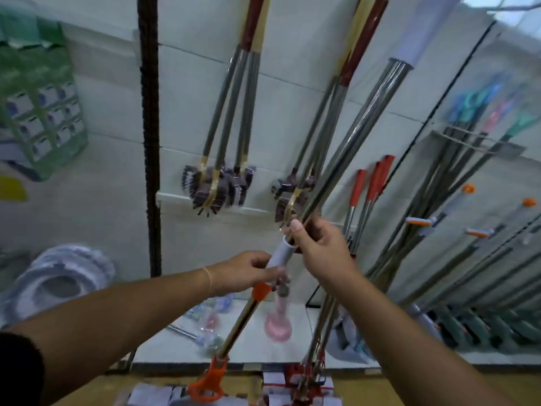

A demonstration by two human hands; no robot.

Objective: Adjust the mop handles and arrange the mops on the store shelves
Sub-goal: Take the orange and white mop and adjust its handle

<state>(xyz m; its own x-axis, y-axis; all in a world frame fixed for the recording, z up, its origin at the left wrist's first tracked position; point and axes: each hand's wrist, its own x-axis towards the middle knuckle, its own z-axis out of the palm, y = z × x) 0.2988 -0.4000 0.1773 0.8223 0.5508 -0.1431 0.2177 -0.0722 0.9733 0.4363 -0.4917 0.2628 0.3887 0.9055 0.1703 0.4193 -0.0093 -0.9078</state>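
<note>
Two hands, one mop handle [240, 326]!
Left hand [248, 271] grips grey sleeve [281, 253], right hand [322, 250] bundled steel shafts [366, 112]; three red-capped poles [376, 180], white wall [190, 112].

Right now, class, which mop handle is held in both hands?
The handle with the grey sleeve and orange collar: the left hand grips the sleeve, the right hand the tube above. The others hang or lean against the wall.

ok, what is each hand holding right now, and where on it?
Both hold one mop handle. The left hand grips its grey sleeve just above the orange collar. The right hand grips the metal tube just above that sleeve.
</note>
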